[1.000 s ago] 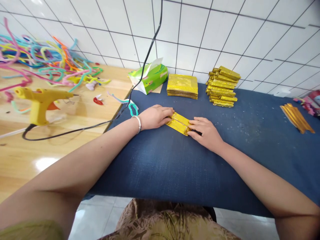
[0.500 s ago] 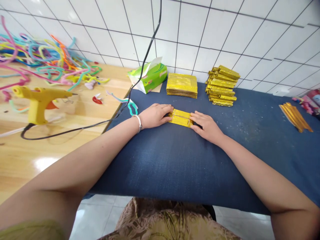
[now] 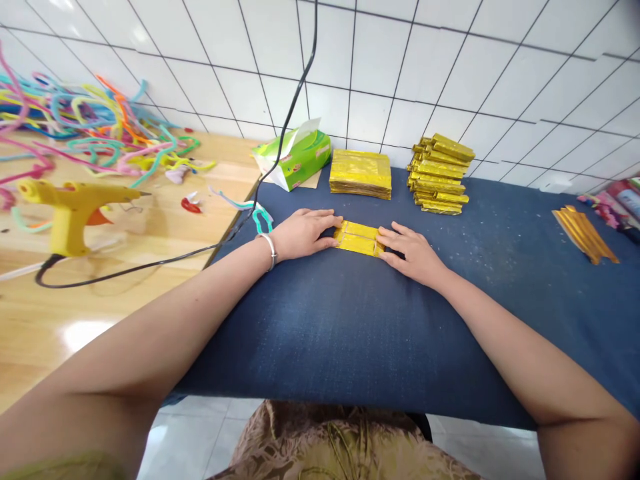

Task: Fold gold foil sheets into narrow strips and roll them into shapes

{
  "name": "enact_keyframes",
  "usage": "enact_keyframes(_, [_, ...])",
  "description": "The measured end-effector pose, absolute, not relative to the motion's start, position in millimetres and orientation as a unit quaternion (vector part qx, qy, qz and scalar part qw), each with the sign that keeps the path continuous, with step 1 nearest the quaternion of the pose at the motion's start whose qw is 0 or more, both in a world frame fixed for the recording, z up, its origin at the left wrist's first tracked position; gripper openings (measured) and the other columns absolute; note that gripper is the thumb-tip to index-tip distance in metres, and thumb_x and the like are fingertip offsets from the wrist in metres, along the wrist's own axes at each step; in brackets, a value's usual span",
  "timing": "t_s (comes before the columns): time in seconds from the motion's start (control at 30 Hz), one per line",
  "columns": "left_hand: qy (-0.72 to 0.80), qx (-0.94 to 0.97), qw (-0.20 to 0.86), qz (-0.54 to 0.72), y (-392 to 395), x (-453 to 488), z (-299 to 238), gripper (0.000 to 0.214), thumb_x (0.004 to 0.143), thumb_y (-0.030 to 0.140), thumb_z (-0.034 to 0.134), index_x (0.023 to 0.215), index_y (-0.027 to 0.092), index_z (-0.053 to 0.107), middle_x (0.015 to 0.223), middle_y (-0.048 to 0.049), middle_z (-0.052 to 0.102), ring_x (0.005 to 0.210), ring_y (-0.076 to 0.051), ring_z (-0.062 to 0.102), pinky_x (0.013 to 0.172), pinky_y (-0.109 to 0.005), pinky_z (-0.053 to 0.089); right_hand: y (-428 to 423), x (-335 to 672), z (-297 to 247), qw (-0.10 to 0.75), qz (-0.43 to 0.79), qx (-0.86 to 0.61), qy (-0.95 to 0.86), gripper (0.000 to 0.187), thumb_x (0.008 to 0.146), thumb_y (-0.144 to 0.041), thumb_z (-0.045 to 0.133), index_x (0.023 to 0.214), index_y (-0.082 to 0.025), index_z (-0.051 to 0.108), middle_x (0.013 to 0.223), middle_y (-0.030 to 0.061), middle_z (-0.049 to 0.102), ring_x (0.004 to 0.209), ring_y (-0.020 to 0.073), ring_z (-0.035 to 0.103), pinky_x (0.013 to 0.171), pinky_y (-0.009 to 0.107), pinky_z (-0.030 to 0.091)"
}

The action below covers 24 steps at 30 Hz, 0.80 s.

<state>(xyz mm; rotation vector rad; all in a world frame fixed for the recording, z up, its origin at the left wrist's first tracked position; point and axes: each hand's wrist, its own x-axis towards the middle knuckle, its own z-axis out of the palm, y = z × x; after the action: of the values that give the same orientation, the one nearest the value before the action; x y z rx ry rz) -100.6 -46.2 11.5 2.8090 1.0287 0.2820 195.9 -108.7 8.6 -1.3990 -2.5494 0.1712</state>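
A folded piece of gold foil paper (image 3: 357,238) lies flat on the dark blue cloth, creased along its length. My left hand (image 3: 306,233), with a silver bangle at the wrist, rests at its left end, fingers stretched out and thumb apart along the near side. At the right end, my right hand (image 3: 411,252) touches the paper with spread fingertips, its thumb apart from them. Both palms face down, and the fingertips cover the paper's two ends. Behind it sit a flat stack of gold foil paper (image 3: 360,175) and a pile of folded gold strips (image 3: 439,175).
On the wooden table to the left are a yellow glue gun (image 3: 70,213), its black cable (image 3: 150,265) and tangled pipe cleaners (image 3: 100,127). A green tissue pack (image 3: 300,160) stands by the tiled wall. More folded orange-gold strips (image 3: 585,233) lie at the far right.
The whole view has shifted slightly. Both hands stay at the ends of the gold foil paper, with hardly any movement of the fingers.
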Motion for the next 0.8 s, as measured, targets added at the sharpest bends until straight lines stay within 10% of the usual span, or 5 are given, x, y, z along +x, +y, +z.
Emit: enact_keyframes(0.8, [0.299,0.943,0.048,0.137,-47.7,-86.0,10.5,0.037,0.093,0.04,0.043,0.12,0.018,0.056,0.135,-0.01,0.053,0.13,-0.023,0.044,0.106,-0.043,0.034,-99.2,207.0,12.5,0.047,0.079,-0.401,-0.911,0.054,0.095,-0.041,0.034,0.145,-0.02,0.031,0.151,0.0066,0.032,0.142,0.0218,0.022,0.114,0.048,0.026])
